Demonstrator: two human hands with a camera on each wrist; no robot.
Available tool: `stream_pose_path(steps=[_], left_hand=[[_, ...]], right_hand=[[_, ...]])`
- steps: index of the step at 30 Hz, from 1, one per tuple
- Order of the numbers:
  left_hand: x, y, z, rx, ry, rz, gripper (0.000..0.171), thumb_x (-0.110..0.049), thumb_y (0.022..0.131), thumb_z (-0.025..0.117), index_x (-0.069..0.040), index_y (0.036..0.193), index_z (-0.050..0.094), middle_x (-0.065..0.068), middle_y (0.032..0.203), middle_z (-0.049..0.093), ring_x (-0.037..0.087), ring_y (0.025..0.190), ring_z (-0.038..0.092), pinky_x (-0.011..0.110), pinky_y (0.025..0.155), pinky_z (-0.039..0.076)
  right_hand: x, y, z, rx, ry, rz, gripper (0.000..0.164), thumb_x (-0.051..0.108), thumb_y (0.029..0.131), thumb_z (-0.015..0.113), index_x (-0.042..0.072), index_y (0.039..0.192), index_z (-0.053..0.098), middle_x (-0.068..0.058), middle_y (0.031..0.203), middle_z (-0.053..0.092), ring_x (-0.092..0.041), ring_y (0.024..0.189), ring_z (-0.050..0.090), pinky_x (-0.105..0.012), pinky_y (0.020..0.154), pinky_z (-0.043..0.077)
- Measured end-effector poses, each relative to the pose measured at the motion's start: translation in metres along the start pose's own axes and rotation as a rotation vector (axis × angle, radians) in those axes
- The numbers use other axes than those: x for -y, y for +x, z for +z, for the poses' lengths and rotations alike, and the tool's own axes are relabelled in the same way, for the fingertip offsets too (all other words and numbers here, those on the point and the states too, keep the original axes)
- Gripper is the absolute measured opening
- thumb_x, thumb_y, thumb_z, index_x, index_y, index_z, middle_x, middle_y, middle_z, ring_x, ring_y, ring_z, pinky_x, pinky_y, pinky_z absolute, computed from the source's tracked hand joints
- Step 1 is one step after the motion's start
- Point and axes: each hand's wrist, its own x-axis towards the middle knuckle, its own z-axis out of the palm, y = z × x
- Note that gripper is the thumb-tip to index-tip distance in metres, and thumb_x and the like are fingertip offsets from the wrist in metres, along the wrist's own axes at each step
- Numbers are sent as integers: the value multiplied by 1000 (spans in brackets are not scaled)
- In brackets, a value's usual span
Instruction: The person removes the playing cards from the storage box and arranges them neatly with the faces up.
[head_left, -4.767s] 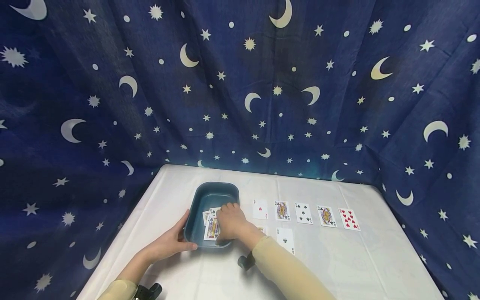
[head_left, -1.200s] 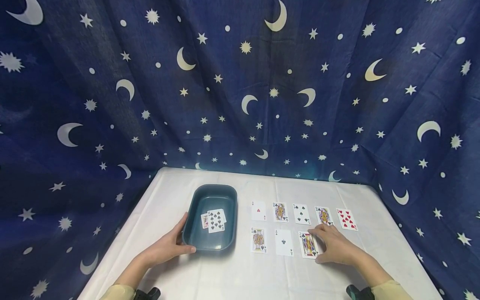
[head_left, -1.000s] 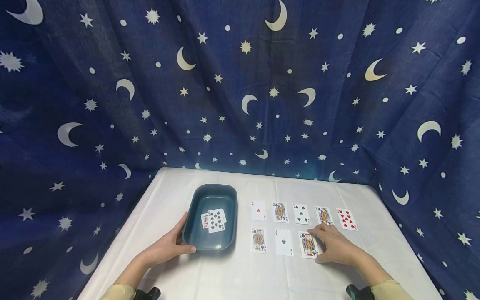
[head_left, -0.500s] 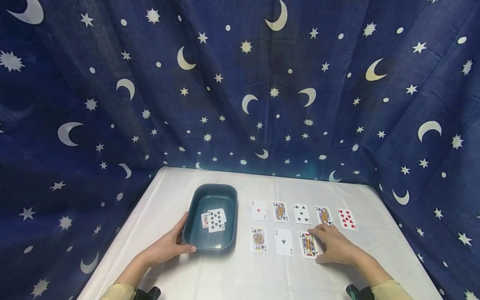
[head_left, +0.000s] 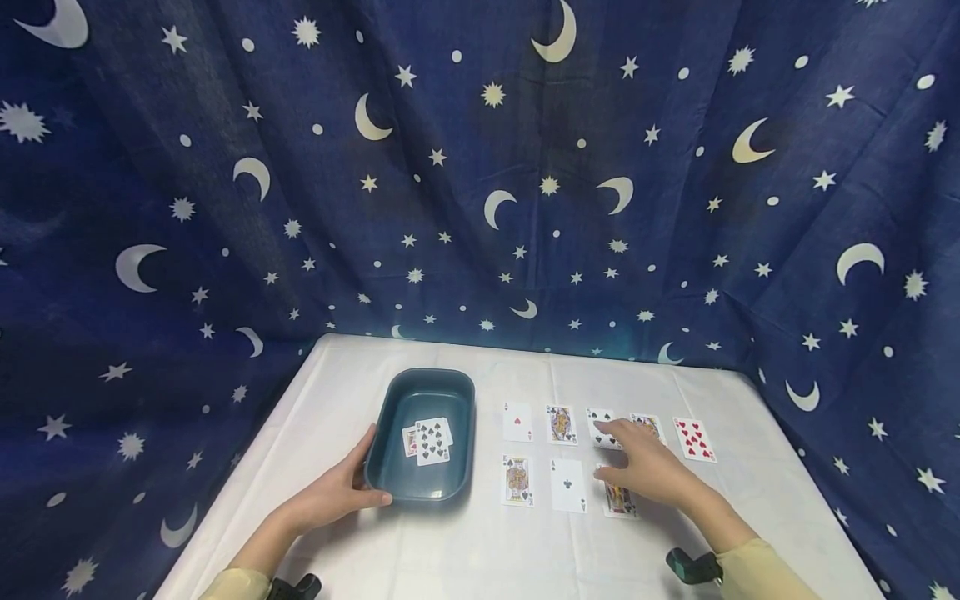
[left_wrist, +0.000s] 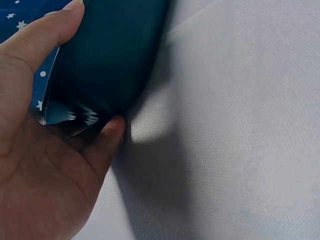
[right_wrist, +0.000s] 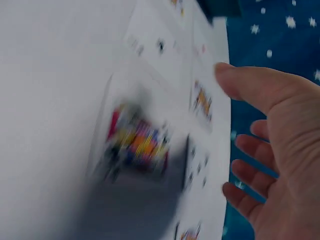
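Note:
My left hand (head_left: 341, 490) holds the near left corner of a dark teal plastic tray (head_left: 467, 450), thumb along the front and fingers at the side; the left wrist view shows fingertips against its wall. A few playing cards (head_left: 432, 442) overlap inside, a spade number card on top. Nothing is held in my right hand (head_left: 651, 467), which hovers with parted fingers over the face-up card rows. It partly covers a jack (head_left: 619, 502), a spade number card (head_left: 600, 415) and a face card (head_left: 649, 423). Blur softens the jack in the right wrist view.
Left of my right hand lie an ace of hearts (head_left: 517, 422), a face card (head_left: 561, 425), a king (head_left: 517, 481) and an ace of clubs (head_left: 567, 485). A heart number card (head_left: 695, 439) ends the back row. Star-patterned cloth (head_left: 480, 208) hangs behind the white table.
My right hand first reached into the tray, then rested at the jack's right edge. Now it has lifted off up and left, leaving the jack there. My left hand stays on the tray.

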Motion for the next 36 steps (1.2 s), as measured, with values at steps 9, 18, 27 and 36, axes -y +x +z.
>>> stream_pose_path(steps=[9,18,27,36], left_hand=[[0,0,1,-6,-9,-4,123,-30,82,88,-21,166,0,21,169,5,46,146,31,53,116,33],[0,-1,-1,14,-13,26,121,-28,84,86,-21,166,-2,23,169,6,45,142,40,52,115,35],[1,-2,-1,18,-17,30,120,-28,85,86,-20,166,-3,24,168,5,45,141,42,52,115,36],[-2,-3,-1,25,-13,42,119,-28,86,85,-17,166,-4,24,168,4,47,143,38,52,115,37]], right_hand=[[76,54,9,-25,41,-173,70,41,88,80,16,149,54,-4,147,54,-27,139,45,-52,115,39],[134,94,30,35,68,-269,76,47,87,78,17,151,52,0,148,52,-21,140,42,-45,116,38],[178,122,51,112,-55,-376,80,47,82,82,14,150,53,-2,148,52,-20,139,43,-40,119,34],[201,145,73,205,-304,-438,75,46,76,87,15,140,64,3,136,61,-18,127,49,-38,116,38]])
